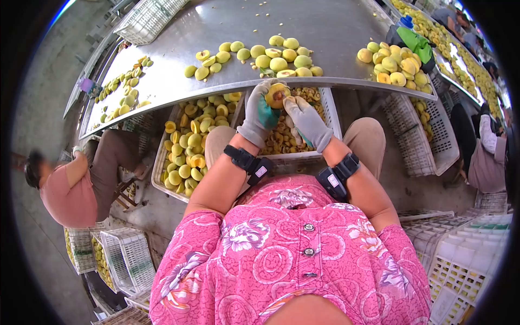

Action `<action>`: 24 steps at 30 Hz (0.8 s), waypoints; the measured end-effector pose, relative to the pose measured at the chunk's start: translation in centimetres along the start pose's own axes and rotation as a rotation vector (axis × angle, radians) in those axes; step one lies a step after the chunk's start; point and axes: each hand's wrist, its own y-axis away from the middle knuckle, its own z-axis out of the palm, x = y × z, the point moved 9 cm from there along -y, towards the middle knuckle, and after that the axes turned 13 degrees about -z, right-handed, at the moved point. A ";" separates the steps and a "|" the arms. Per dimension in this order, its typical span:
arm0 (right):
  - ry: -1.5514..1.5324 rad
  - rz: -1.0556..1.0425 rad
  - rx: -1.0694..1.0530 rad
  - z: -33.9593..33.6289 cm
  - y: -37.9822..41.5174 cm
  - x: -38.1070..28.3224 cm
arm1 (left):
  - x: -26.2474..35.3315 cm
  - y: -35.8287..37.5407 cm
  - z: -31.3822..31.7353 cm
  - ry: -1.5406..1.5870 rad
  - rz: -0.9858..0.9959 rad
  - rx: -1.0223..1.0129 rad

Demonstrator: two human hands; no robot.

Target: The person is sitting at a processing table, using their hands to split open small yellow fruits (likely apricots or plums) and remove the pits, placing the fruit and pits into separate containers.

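Note:
My left hand [259, 112], in a grey and green glove, is closed around a cut yellow peach [277, 96] just below the table edge. The peach's cut face shows a brown-red pit hollow. Gloved too, my right hand [307, 118] has its fingers pinched together against the peach's right side; whatever they grip is hidden. Under both hands stands a white crate [336, 116] of pits and fruit scraps. Left of it, a crate [158, 165] holds many peach halves. Ahead, a row of whole and cut peaches [278, 64] lies on the metal table.
The metal table [216, 24] spans the front, its rim close to my hands. A peach pile [398, 65] sits at its right, beside a green bag [416, 44]. Stacked crates [466, 265] stand behind me. A seated person [70, 189] works at left; others sit at right.

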 end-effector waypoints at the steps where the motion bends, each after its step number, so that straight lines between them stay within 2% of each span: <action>1: 0.097 -0.019 -0.013 -0.3 0.0 -0.1 | 0.0 0.0 0.0 0.003 0.002 0.000; 3: 0.195 -0.037 -0.029 -0.3 0.0 -0.1 | -1.5 -0.3 -0.2 0.351 -0.159 -0.042; 5: 0.369 -0.133 -0.022 -0.3 -0.2 -0.5 | -1.6 -0.2 -0.2 0.414 -0.136 -0.067; 7: 0.351 -0.171 -0.016 0.1 -0.2 -0.4 | -1.9 -0.1 0.2 0.477 -0.114 -0.093; 9: 0.334 -0.208 -0.012 0.2 -0.6 0.7 | -1.2 0.7 0.0 0.455 -0.004 0.085; 11: 0.385 -0.474 0.010 0.5 -1.0 -0.3 | -1.6 0.6 -0.3 0.450 0.010 0.122; 12: 0.386 -0.473 0.009 0.5 -0.8 -0.6 | -1.8 0.6 -0.6 0.442 0.023 0.157; 14: 0.223 -0.292 -0.067 1.1 -0.3 -0.2 | -1.8 0.5 -0.3 0.485 -0.039 0.109; 15: 0.224 -0.292 -0.067 1.3 0.2 -1.4 | -1.9 0.5 0.2 0.526 -0.099 0.061; 17: 0.114 0.004 -0.144 2.2 1.3 -0.5 | -1.6 0.5 0.6 0.578 -0.150 -0.003; 19: 0.060 0.004 -0.161 2.4 1.2 0.3 | -1.8 0.6 1.3 0.630 -0.202 -0.063; 21: 0.006 0.002 -0.178 2.6 1.1 0.5 | -0.8 1.2 -0.1 0.327 -0.068 0.156; 24: -0.091 0.097 -0.160 2.5 1.3 0.8 | -0.7 1.1 0.5 0.391 -0.159 0.075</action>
